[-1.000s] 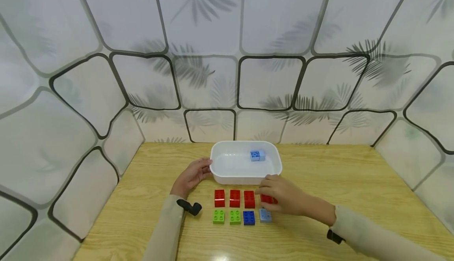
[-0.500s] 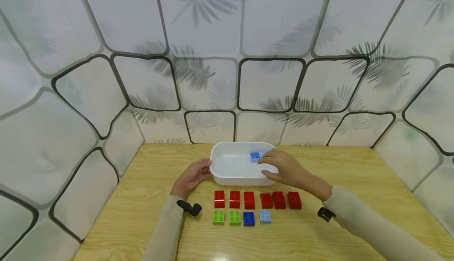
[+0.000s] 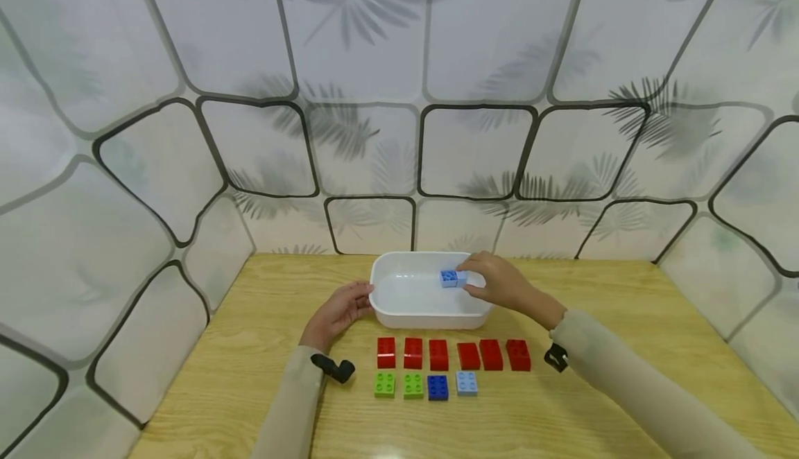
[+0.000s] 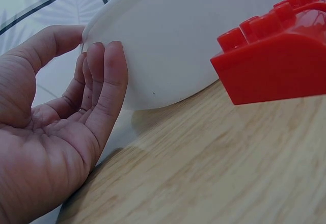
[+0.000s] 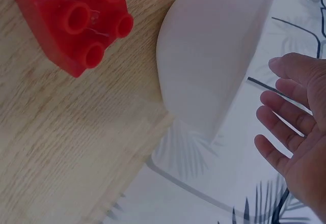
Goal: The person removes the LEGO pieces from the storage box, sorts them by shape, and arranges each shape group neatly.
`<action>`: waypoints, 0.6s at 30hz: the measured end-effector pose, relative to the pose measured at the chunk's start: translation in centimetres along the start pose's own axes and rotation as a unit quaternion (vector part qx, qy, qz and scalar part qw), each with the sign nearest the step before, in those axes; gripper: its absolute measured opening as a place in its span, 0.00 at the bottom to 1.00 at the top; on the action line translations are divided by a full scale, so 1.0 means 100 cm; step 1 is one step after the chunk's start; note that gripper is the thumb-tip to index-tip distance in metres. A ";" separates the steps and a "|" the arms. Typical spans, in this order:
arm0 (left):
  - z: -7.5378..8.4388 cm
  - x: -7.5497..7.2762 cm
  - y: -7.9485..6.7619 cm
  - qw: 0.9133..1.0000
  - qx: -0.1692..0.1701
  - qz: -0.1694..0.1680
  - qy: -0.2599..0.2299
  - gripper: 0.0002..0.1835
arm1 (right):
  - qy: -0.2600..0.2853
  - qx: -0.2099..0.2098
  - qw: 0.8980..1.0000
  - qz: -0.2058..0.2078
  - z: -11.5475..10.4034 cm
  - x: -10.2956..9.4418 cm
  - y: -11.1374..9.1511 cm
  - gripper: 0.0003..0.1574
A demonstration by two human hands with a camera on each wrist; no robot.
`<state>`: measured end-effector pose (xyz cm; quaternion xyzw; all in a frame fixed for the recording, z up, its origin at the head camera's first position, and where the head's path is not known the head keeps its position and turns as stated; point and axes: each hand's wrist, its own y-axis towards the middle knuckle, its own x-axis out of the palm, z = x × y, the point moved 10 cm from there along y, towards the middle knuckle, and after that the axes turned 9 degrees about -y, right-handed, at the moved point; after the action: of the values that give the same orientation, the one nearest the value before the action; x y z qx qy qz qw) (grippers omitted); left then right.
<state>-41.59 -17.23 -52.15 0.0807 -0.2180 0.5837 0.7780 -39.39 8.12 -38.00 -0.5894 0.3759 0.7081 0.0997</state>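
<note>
In the head view, a white oblong plastic tub (image 3: 399, 321) stands on the table, with two light blue toy bricks (image 3: 449, 279) side by side inside. My left hand (image 3: 337, 315) holds the tub's left end, thumb at the rim and fingers against the outer wall, as the left wrist view shows. Over the tub's right side is my right hand (image 3: 502, 284), thumb and fingers apart near the blue bricks. Nothing shows between its spread fingers in the right wrist view; the tub wall hides the bricks there.
A row of several red toy bricks (image 3: 438, 355) lies in front of the tub. Nearer stand two green bricks (image 3: 384, 385), a dark blue brick (image 3: 437, 387) and a light blue brick (image 3: 466, 383). A patterned curtain (image 3: 374, 147) encloses the wooden table (image 3: 593, 306).
My right hand has gone from the right part of the red row up over the tub, then slightly left toward the blue bricks. The left hand stays at the tub's end.
</note>
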 end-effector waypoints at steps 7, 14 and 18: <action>0.001 0.001 -0.002 1.000 0.000 -0.003 -0.003 0.24 | 0.012 0.023 0.999 -0.020 0.015 0.015 0.007 0.19; 0.001 0.001 -0.001 1.000 0.001 -0.004 -0.013 0.22 | 0.019 0.060 0.996 -0.066 0.032 0.037 0.014 0.21; 0.000 0.000 0.001 1.000 -0.002 -0.004 -0.018 0.22 | 0.025 0.068 0.994 -0.079 0.036 0.044 0.017 0.20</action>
<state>-41.65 -17.18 -52.20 0.0903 -0.2332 0.5788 0.7762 -44.37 7.98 -41.17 -0.6264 0.3776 0.6560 0.1860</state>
